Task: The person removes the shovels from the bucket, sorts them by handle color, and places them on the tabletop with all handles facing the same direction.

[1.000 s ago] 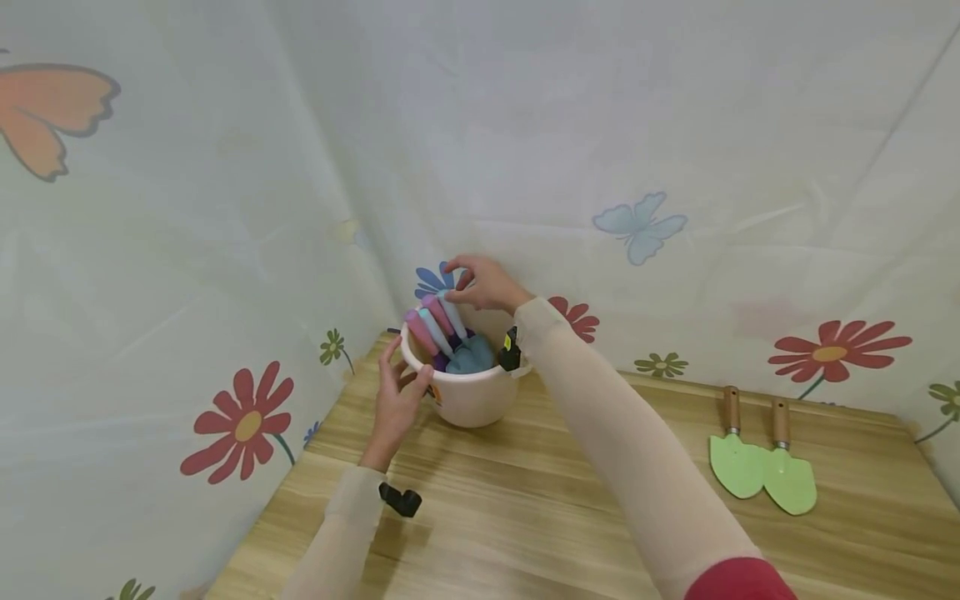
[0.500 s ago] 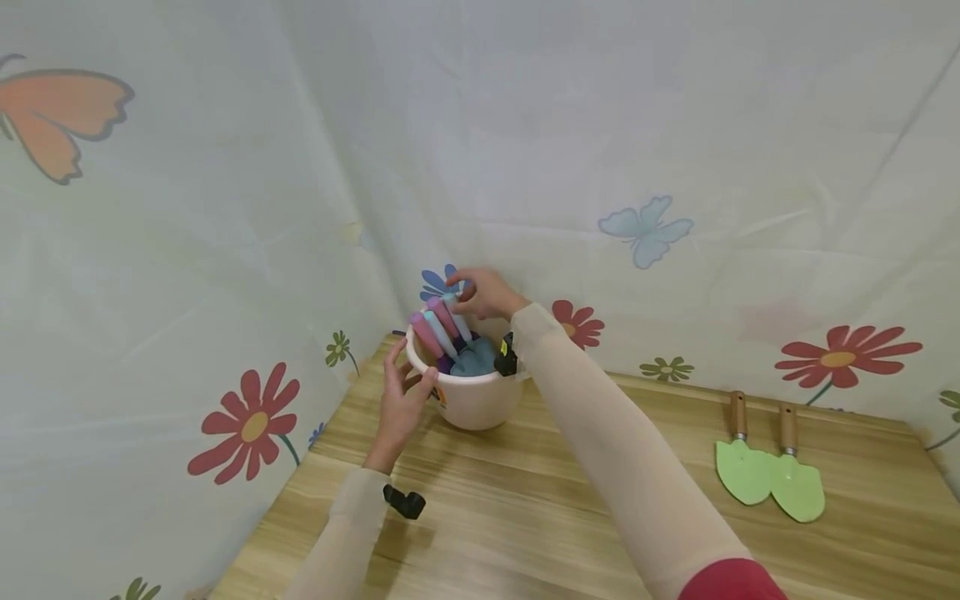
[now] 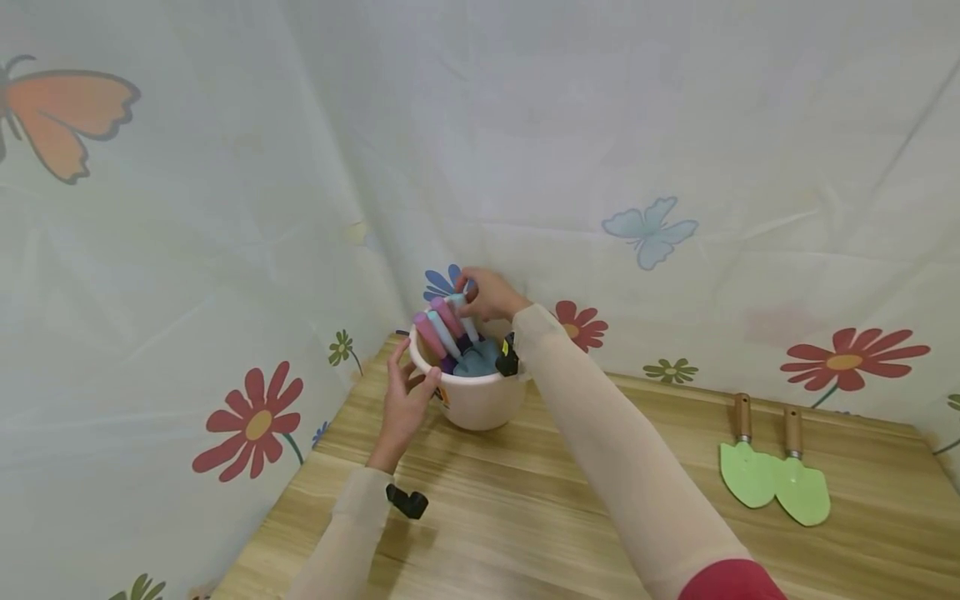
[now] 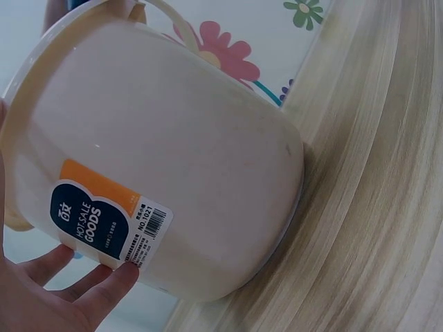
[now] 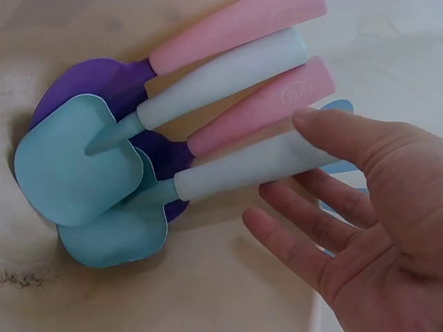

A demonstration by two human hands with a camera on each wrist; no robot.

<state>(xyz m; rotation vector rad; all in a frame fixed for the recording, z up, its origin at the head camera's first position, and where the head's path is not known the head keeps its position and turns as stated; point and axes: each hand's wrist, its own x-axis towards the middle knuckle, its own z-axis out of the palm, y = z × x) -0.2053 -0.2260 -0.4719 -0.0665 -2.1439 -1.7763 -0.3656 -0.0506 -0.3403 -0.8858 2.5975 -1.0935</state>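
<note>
A cream bucket point(image 3: 480, 408) stands on the wooden table, its sticker point(image 4: 104, 214) facing the left wrist camera. With spread fingers, my left hand point(image 3: 403, 408) touches the bucket's outer left side near the rim. Inside, several garden trowels lean with their handles up: pink-handled trowels point(image 5: 239, 33) with purple blades, and a white-handled trowel point(image 5: 78, 162) with a turquoise blade on top. My right hand point(image 3: 492, 296) is over the far rim, its thumb and fingers pinching the handle of another turquoise trowel point(image 5: 239, 167). The end of that handle is behind the thumb.
Two green trowels point(image 3: 772, 479) with wooden handles lie on the table point(image 3: 525, 517) to the right, blades overlapping. A white flower-and-butterfly cloth point(image 3: 675, 125) hangs close behind the bucket and along the left side.
My right hand has shifted the end of the turquoise trowel's handle slightly right, away from the neighbouring pink handle. My left hand stays at the bucket. The head view has moved slightly.
</note>
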